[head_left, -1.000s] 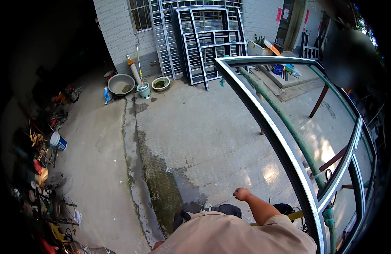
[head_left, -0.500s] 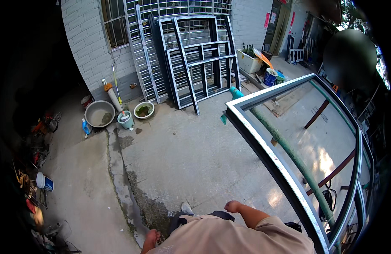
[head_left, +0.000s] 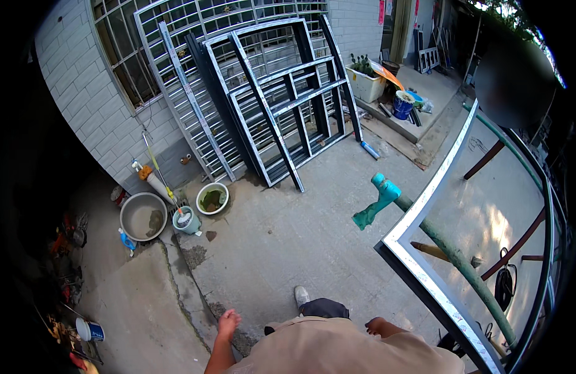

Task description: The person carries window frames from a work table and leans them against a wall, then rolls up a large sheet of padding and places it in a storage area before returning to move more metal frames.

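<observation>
My left hand [head_left: 228,323] hangs out in front of my left side, empty, its fingers loosely bent and a little apart. On the other side, my right hand [head_left: 376,326] is curled in with no object showing in it. Nearest to that hand is a large silver and dark metal frame [head_left: 447,298], which lies across a green pipe stand [head_left: 465,269] on my right. The hand does not touch the frame. A teal wrapping [head_left: 382,198] covers the pipe's near end.
Several metal window frames [head_left: 272,113] lean against a barred window ahead. Left of them stand a wide grey basin [head_left: 131,218], a pale bucket [head_left: 187,225] and a bowl of greenish water [head_left: 202,201]. A blue bucket [head_left: 402,107] stands by a white planter [head_left: 365,87]. Black cable [head_left: 504,285] lies under the stand.
I have stepped forward, so the leaning frames look nearer and the frame on the stand has slid rightward in view. My left hand has swung forward; my right hand has drawn back.
</observation>
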`<state>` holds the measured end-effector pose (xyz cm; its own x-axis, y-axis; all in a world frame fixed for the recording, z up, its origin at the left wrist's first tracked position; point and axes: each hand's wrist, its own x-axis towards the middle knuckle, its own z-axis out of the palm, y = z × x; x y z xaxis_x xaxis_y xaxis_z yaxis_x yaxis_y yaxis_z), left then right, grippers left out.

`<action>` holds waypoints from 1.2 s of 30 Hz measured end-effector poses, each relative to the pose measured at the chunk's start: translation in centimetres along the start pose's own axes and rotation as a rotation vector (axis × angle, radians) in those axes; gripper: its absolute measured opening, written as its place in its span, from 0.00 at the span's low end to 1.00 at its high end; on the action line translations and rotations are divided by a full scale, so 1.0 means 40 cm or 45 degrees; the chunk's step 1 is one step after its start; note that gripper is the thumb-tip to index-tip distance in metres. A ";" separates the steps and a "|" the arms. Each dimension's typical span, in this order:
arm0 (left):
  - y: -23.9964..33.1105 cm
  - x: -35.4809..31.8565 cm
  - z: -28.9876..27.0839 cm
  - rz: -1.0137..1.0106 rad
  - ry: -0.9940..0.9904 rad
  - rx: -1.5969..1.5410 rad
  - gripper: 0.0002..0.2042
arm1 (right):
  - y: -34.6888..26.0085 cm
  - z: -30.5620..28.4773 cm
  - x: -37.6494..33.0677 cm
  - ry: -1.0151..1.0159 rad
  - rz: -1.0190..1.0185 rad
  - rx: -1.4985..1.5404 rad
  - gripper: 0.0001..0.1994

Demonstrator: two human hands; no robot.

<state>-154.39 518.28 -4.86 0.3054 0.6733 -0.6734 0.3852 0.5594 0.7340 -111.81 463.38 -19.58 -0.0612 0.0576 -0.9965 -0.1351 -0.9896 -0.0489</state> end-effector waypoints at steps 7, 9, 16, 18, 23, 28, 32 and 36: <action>0.005 0.089 -0.054 -0.620 -0.135 0.178 0.13 | -0.932 0.020 -0.331 0.756 -0.836 -0.168 0.16; 0.095 0.181 -0.072 -0.596 -0.121 0.176 0.13 | -1.096 -0.022 -0.354 0.662 -0.849 0.036 0.16; 0.427 0.549 -0.198 -0.533 -0.107 0.232 0.13 | -1.348 -0.129 -0.281 0.826 -0.812 -0.119 0.16; 0.533 0.705 -0.229 -0.496 -0.152 0.248 0.13 | -1.290 -0.159 -0.218 0.858 -0.745 -0.515 0.15; 0.965 1.077 -0.237 -0.096 -0.039 0.421 0.10 | -1.302 -0.164 -0.210 0.742 -0.546 -0.746 0.13; 1.530 1.303 0.016 0.221 -0.302 0.327 0.19 | -1.323 -0.129 -0.154 0.533 -0.371 -0.145 0.15; 1.886 1.398 0.197 0.531 -0.422 0.498 0.19 | -1.451 -0.223 -0.191 0.375 -0.376 -0.280 0.16; 2.197 1.486 0.329 0.663 -0.484 0.642 0.22 | -1.517 -0.426 -0.170 0.645 -0.644 -0.647 0.17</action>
<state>-90.93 601.09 18.44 0.7926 0.5264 -0.3078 0.4303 -0.1251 0.8940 -86.35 520.79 -11.00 0.3500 0.5591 -0.7516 0.4370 -0.8071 -0.3969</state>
